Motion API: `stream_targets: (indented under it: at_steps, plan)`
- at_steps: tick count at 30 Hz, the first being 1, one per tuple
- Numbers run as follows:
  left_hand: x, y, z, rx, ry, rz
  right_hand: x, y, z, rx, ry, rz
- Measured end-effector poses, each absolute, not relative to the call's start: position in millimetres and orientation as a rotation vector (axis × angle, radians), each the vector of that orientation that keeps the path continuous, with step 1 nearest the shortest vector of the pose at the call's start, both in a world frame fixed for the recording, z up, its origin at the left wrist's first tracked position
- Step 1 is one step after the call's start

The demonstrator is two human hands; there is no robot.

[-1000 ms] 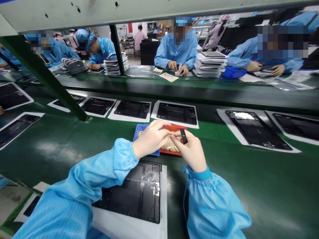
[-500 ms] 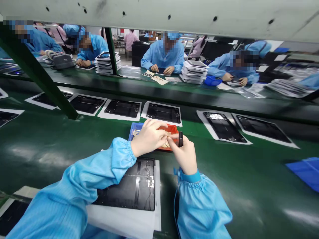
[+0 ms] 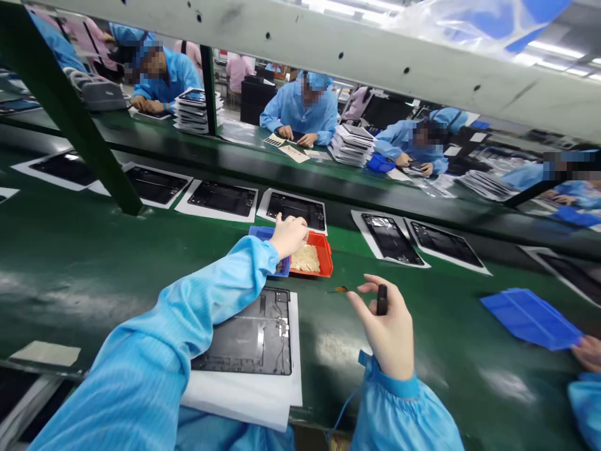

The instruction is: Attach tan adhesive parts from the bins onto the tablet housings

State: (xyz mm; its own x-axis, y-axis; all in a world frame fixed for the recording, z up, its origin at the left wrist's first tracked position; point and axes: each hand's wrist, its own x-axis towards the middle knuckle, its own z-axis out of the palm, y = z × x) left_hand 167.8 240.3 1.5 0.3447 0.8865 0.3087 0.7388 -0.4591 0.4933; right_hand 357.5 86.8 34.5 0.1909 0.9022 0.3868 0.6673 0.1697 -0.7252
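White sheet [image 3: 239, 396]: at the table's near edge, under the black panel.
Black panel [image 3: 253, 338]: flat on the white sheet, partly covered by the left sleeve [image 3: 173, 338]; small fittings and a thin cable along its right side.
Beige pad [image 3: 47, 353]: on the table [image 3: 188, 250], near edge, far left.
Right hand [image 3: 392, 329]: above the table, right of the black panel; thumb and forefinger pinching the small orange-brown piece [image 3: 342, 289], other fingers curled round the black stubby object [image 3: 382, 300].
Blue sheet [image 3: 530, 318]: right side of table, another person's hand [image 3: 589, 352] at its edge.
Left hand [image 3: 287, 237]: over the two bins, fingers bent down; tips hidden, can't tell if pinching.
Blue bin [image 3: 261, 232]: left one, partly hidden by left hand.
Red bin [image 3: 325, 254]: right beside blue bin, pale flat pieces [image 3: 305, 259] inside.
Panel row [image 3: 221, 199]: dark panels on white sheets, past the bins.
Far bench [image 3: 244, 133]: paper stack [image 3: 353, 145], people in blue [image 3: 303, 109] bent over work.
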Motion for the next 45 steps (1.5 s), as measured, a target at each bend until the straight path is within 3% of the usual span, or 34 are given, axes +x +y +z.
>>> stream_targets:
  at_steps: [9, 16, 20, 26, 32, 45]
  plan:
    - [127.1, 168.7, 19.7, 2.317, 1.077, 0.844, 304.9, 85.3, 28.1, -1.325, -1.747, 0.499]
    - [72.9, 110.2, 30.4, 2.22, 0.299, 0.8, 272.2, 84.3, 25.7, -1.064, -1.874, 0.731]
    - [54.1, 100.6, 30.0, 2.274, 0.383, 0.898, 263.0, 83.2, 27.8, -0.92, -1.923, 0.893]
    - [45.2, 90.9, 33.4, 2.075, 0.763, 1.386, 242.0, 76.9, 28.9, -0.551, -1.467, 0.856]
    - [35.6, 92.2, 39.3, 2.028, 0.916, 1.518, 220.4, 68.6, 34.4, -0.73, -1.222, 0.639]
    - [35.9, 82.3, 47.0, 2.041, 0.914, 1.643, 204.4, 37.9, 27.7, -1.085, -1.215, 0.61]
